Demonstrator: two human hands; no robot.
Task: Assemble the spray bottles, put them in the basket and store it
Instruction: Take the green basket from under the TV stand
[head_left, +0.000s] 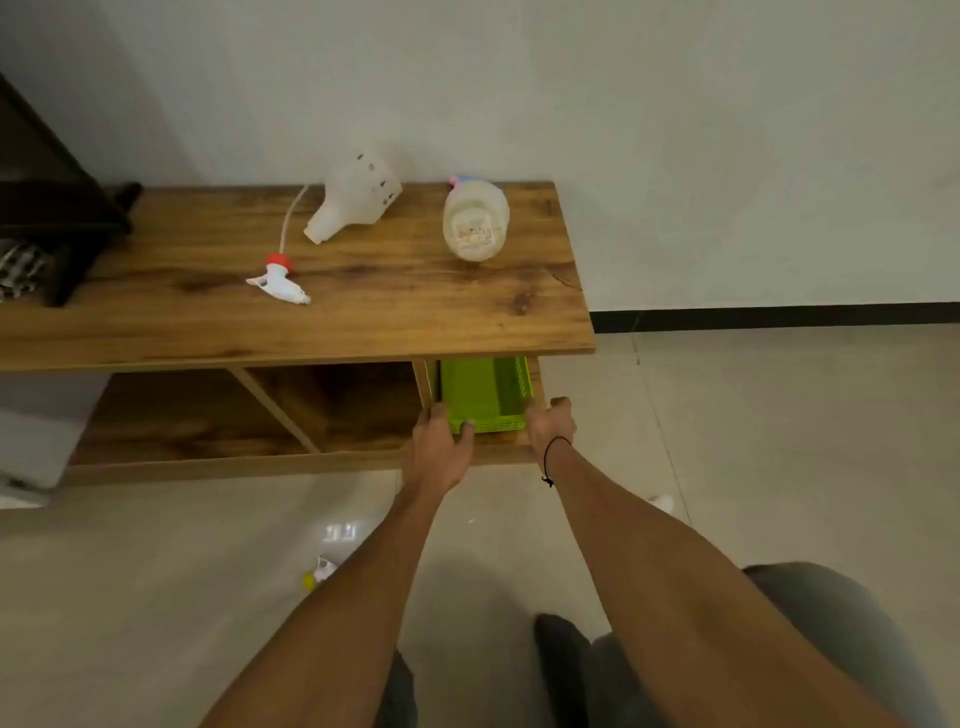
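Both hands reach low under the table (363, 332) to the green basket (480, 389), which sits in the right-hand cubby of the lower shelf (208, 436), its near end poking out toward the person. Left hand (441, 447) clamps the basket's near-left corner, thumb on the front rim; right hand (550, 423) is curled around the near-right corner, fingers wrapped out of sight behind the edge. Two-handed grip at opposite corners likely keeps the light tray level as it slides, probably being pulled out for loading, since nothing is assembled yet. Up top, well apart from the hands: a white bottle body (356, 202) lying on its side, its red-collared trigger head (278, 283) with tube loose beside it, and a second bottle (475, 221) lying base toward camera, a pink-blue head apparently on its far end. A small yellow-white piece (317, 574) lies on the floor (156, 597); can't tell what it is.
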